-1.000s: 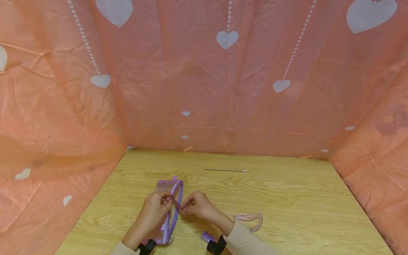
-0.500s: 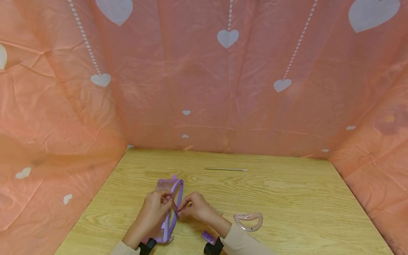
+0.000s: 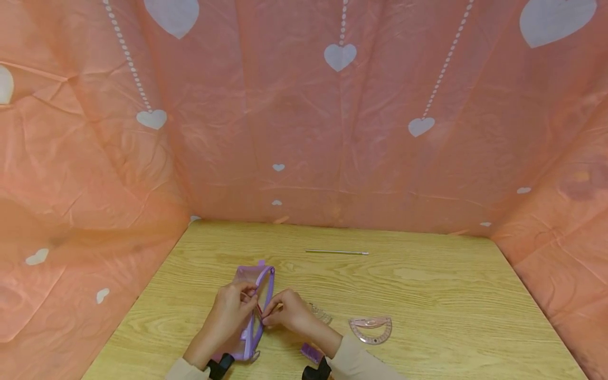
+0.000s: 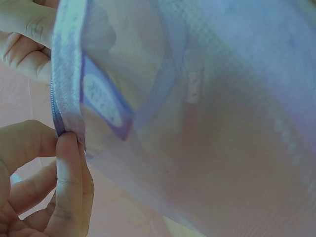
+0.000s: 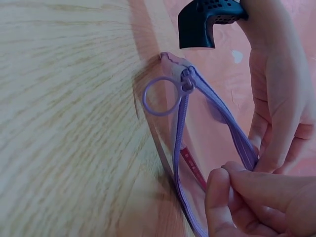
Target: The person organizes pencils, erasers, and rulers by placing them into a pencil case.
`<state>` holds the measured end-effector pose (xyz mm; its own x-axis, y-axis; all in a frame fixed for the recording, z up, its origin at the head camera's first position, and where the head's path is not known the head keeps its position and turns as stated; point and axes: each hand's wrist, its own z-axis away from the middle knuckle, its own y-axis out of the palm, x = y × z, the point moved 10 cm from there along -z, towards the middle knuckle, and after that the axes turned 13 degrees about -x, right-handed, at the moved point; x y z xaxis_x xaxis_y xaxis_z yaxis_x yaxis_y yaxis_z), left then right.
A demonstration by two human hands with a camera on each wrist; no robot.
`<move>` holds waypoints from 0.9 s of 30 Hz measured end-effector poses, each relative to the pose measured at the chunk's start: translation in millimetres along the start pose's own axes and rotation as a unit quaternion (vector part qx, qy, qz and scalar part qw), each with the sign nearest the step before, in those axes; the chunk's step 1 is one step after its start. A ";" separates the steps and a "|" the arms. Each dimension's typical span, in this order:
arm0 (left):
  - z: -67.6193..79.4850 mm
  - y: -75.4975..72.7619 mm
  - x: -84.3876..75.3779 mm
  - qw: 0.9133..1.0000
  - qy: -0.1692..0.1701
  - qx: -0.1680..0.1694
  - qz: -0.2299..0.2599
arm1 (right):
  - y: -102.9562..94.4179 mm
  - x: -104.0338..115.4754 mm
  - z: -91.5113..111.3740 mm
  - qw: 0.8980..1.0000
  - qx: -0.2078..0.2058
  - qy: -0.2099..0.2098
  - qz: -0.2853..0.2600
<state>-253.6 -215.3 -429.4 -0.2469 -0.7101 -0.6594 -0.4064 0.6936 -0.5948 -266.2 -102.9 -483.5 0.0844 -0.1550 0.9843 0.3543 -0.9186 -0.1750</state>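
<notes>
A purple see-through mesh pencil case lies unzipped on the table, its opening to the right. My left hand pinches the zipped edge, seen close in the left wrist view beside the mesh. My right hand is at the opening, with thumb and fingertips pinching a slim red pen-like stick. In the right wrist view the red stick has white marks and reaches into the case between the zipper edges; its near end is hidden by my fingers. A ring zipper pull hangs at one end.
A pencil lies farther back on the wooden table. A pinkish protractor is to the right. Beside my right hand are a partly covered clear ruled piece and a small purple block. Orange cloth walls surround the table.
My right hand has moved left and slightly down to the case opening, and less of the red stick shows. The clear ruled piece has come into view. My left hand keeps its place.
</notes>
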 end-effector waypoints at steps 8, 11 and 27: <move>0.1 -1.7 -2.3 1.000 0.009 -0.005 0.001 | 4.2 1.4 0.4 1.000 0.004 -0.005 -0.009; -0.3 -1.2 -1.7 1.000 0.004 0.000 0.003 | 5.5 2.3 0.7 1.000 0.005 -0.008 -0.010; -0.6 1.1 1.1 1.000 -0.007 0.007 0.002 | 11.9 3.0 2.4 1.000 0.000 -0.002 -0.023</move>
<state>-254.8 -215.4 -430.5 -0.2357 -0.7055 -0.6684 -0.3928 0.6982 -0.5985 -259.5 -113.4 -482.7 0.0715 -0.1107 0.9913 0.3571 -0.9251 -0.1291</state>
